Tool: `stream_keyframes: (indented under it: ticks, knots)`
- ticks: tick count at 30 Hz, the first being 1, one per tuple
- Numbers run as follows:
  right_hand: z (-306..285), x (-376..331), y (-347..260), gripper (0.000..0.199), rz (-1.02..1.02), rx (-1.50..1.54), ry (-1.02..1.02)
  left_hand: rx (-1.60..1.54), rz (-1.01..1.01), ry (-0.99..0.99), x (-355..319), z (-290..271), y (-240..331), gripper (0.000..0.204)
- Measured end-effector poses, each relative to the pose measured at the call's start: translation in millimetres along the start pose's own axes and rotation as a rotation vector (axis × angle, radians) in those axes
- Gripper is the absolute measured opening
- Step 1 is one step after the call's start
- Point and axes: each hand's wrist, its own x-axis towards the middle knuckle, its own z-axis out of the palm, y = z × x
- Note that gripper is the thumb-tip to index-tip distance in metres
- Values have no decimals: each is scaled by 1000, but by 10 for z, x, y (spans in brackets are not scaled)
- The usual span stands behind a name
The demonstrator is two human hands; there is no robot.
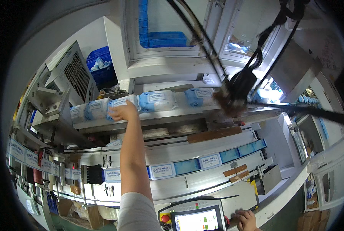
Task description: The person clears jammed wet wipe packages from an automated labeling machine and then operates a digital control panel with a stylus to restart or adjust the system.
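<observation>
My left hand (122, 111) reaches across to a row of soft wipes packs on the far conveyor (172, 116). Its bent fingers are closed on the near side of one blue-and-white wipes pack (119, 102), partly covering it. To its right lies another wipes pack (157, 101), and a further pack (199, 97) sits apart beyond a gap. Two packs, one of them this wipes pack (96, 109), stand close on the left. Down at the lower right, my right hand (246, 220) rests by the machine's edge, fingers loosely bent and apart, holding nothing visible.
A control panel (198, 218) with a lit screen and red button stands near me. A label strip (187, 166) runs across the middle. Dark cables and a black device (241, 82) hang at the right. A blue crate (102, 65) holds crumpled packs behind a metal press block (50, 102).
</observation>
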Motion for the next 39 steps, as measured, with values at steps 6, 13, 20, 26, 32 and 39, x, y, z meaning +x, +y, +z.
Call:
stream_keyframes:
  ticks: [6, 13, 20, 26, 32, 39]
  knots:
    - [2, 23, 33, 31, -13, 37, 19, -186, 479, -1151, -960, 645, -60, 35]
    - [12, -75, 71, 31, -42, 6, 16, -406, -86, -997, -1188, 668, -372, 27]
    - [101, -161, 235, 24, -97, -50, -9, -1268, -850, -1218, -1020, -537, -32, 16]
    - [112, -147, 243, 19, -156, -33, 61, -1404, -647, -1125, -566, -2002, -131, 14]
    - [-70, 65, 141, 34, -186, 478, 113, -1430, -421, -1136, -1052, -4212, -293, 22]
    - [-929, 340, -437, 68, -27, 1449, -331, -1242, -708, -1402, -2100, -5697, -486, 46]
